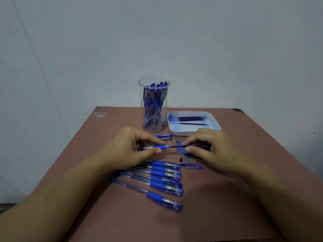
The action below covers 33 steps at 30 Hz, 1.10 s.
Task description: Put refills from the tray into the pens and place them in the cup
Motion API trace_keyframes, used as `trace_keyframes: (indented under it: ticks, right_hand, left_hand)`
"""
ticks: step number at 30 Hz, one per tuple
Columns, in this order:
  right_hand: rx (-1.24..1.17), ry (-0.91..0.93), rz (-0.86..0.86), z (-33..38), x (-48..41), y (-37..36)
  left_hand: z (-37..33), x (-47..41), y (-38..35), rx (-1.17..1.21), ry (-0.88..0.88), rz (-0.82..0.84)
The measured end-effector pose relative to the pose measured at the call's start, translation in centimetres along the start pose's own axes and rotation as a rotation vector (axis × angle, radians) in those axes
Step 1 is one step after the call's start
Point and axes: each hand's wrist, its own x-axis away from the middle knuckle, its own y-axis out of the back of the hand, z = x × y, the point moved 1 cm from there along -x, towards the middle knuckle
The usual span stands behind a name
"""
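Observation:
My left hand (pixel 132 145) pinches a clear pen barrel with a blue grip (pixel 158 147), held level above the table. My right hand (pixel 208 145) pinches a dark blue refill (pixel 176 147) whose end sits in the barrel's open tip. Behind stands a tall clear cup (pixel 153 105) holding several blue pens. To its right lies a white tray (pixel 216 125) with a few refills (pixel 190 118). Several capped blue pens (pixel 162 180) lie in a row in front of my hands.
A loose pen cap (pixel 193 166) and a small dark tip piece (pixel 181 159) lie on the brown table (pixel 227 198) near my right hand. Two more caps (pixel 164 136) rest by the cup's base. A plain wall rises behind the table's far edge.

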Motion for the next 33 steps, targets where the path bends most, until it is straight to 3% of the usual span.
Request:
trace_keyframes:
  ticks: [10, 15, 21, 27, 33]
  right_hand:
    - [-0.03, -0.029, -0.072, 0.0, 0.1, 0.2]
    - [-0.015, 0.001, 0.023, 0.3, 0.0, -0.4]
    - [-0.058, -0.035, -0.091, 0.1, 0.0, -0.4]
    - [-0.006, 0.047, 0.033, -0.1, -0.3, -1.5]
    - [0.152, -0.002, 0.075, -1.4, -0.4, -1.3]
  left_hand:
    - [0.4, 0.0, 0.1, 0.0, 0.004, -0.024]
    - [0.0, 0.0, -0.1, 0.003, -0.016, 0.011]
    - [0.4, 0.0, 0.2, -0.049, -0.03, -0.033]
    - [0.3, 0.0, -0.1, -0.037, -0.039, 0.003]
    - [0.7, -0.2, 0.3, -0.069, -0.037, -0.051]
